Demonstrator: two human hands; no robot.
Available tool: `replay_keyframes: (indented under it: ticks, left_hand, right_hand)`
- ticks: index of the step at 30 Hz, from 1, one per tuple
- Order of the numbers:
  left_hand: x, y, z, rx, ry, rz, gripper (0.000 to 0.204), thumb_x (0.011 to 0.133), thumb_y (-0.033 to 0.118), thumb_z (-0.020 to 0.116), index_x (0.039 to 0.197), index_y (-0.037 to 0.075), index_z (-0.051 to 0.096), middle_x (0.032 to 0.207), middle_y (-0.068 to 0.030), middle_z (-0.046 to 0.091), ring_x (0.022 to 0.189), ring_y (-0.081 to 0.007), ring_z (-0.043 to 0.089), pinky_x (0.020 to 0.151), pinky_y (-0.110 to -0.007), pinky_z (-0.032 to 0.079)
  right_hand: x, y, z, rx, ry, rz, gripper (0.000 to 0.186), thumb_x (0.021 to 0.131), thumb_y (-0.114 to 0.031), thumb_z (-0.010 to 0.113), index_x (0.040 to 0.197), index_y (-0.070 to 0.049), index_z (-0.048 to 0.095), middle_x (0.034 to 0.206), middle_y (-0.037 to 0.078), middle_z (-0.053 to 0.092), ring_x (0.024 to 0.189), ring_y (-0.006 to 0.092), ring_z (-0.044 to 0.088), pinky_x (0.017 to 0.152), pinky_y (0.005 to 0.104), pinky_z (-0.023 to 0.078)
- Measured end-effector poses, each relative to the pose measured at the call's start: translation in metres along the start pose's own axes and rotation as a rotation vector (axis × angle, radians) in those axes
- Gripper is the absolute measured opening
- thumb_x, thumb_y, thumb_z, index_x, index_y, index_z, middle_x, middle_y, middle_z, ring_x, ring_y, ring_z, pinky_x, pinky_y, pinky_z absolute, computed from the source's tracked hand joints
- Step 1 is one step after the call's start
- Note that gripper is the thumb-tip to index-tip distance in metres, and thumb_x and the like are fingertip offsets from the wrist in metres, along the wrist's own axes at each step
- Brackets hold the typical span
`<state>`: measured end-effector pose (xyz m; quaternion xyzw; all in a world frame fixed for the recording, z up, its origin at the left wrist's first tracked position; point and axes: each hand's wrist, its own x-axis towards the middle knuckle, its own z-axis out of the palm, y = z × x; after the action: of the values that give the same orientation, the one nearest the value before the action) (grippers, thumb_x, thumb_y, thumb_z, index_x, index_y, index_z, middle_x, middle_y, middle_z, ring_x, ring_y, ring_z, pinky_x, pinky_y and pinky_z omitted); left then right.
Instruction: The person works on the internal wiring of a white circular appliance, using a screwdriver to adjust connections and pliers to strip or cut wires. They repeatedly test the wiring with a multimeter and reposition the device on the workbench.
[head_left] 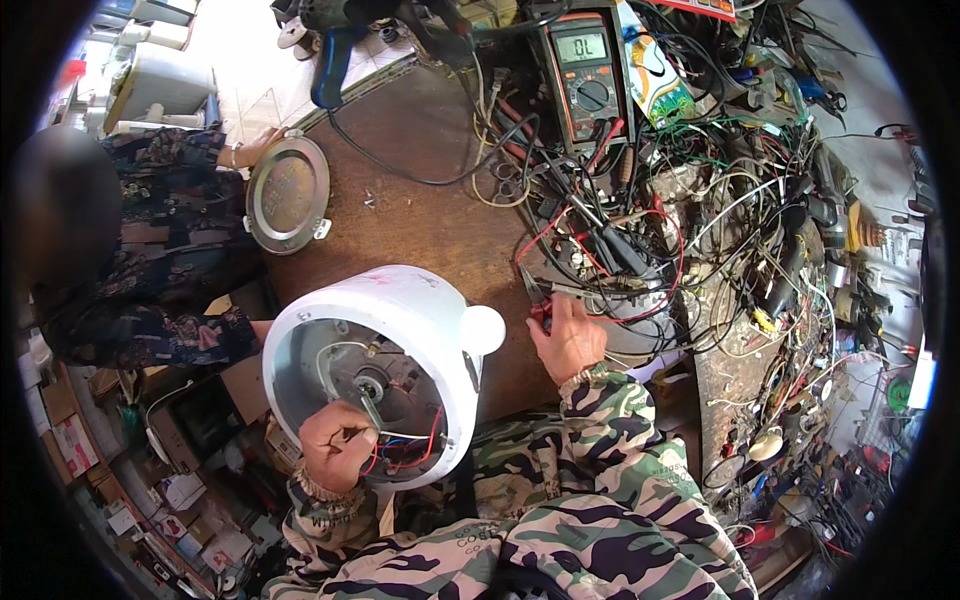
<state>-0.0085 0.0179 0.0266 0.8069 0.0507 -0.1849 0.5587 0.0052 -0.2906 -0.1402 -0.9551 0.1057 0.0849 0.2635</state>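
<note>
A white, rounded appliance housing (400,300) lies on its side, its open end facing left and toward me. Inside are a metal base and a round centre fitting, with red, blue and white wires (432,440). My left hand (338,445) is at the lower rim of the opening, fingers closed by the wires; what they pinch is hidden. To the right of the housing, my right hand (568,340) rests low over the table, closed around red-handled pliers (540,312). The pliers' metal jaws point away from me.
A co-worker's hand (262,143) is by a round metal cover (288,195) at the table's left edge. A multimeter (585,85) stands far right, above tangled cables and probes (620,250). Small screws (370,200) lie on the brown table (400,140).
</note>
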Motion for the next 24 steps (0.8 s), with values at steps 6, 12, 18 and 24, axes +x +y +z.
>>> replay_keyframes:
  ticks: [6,12,18,24]
  left_hand:
    - [0.001,-0.004,-0.002,0.053,-0.010,0.081,0.008,0.078,0.001,0.070,0.081,-0.002,0.064,0.078,-0.0114,0.066,0.064,-0.0175,0.059,0.060,-0.029,0.045]
    - [-0.004,-0.007,-0.004,0.044,0.004,0.103,0.009,0.076,0.000,0.071,0.082,-0.002,0.064,0.077,-0.0136,0.066,0.065,-0.0201,0.060,0.060,-0.031,0.046]
    - [0.000,-0.003,-0.001,0.036,-0.011,0.105,0.019,0.084,0.015,0.074,0.083,-0.001,0.065,0.080,-0.0113,0.064,0.064,-0.0147,0.055,0.059,-0.030,0.044]
    - [0.000,-0.001,0.002,0.051,0.030,0.110,0.012,0.077,0.006,0.074,0.080,-0.001,0.065,0.075,-0.0137,0.065,0.062,-0.0195,0.060,0.058,-0.031,0.045]
  right_hand:
    - [0.027,-0.004,-0.007,0.054,0.137,-0.132,0.041,0.085,-0.027,0.076,0.118,-0.008,0.062,0.091,0.015,0.065,0.065,0.0381,0.065,0.057,0.0472,0.053]
    - [0.116,-0.021,-0.030,-0.137,0.032,0.003,0.064,0.087,-0.034,0.073,0.136,0.000,0.048,0.085,0.024,0.070,0.074,0.0404,0.069,0.061,0.0494,0.055]
    - [0.137,-0.032,-0.011,-0.148,-0.041,-0.108,0.058,0.085,-0.028,0.071,0.138,-0.015,0.052,0.086,0.016,0.072,0.078,0.0370,0.070,0.070,0.0484,0.057]
    - [0.122,-0.044,-0.001,-0.189,-0.097,-0.287,0.059,0.085,-0.020,0.070,0.141,-0.018,0.052,0.088,0.016,0.067,0.072,0.0358,0.070,0.063,0.0455,0.057]
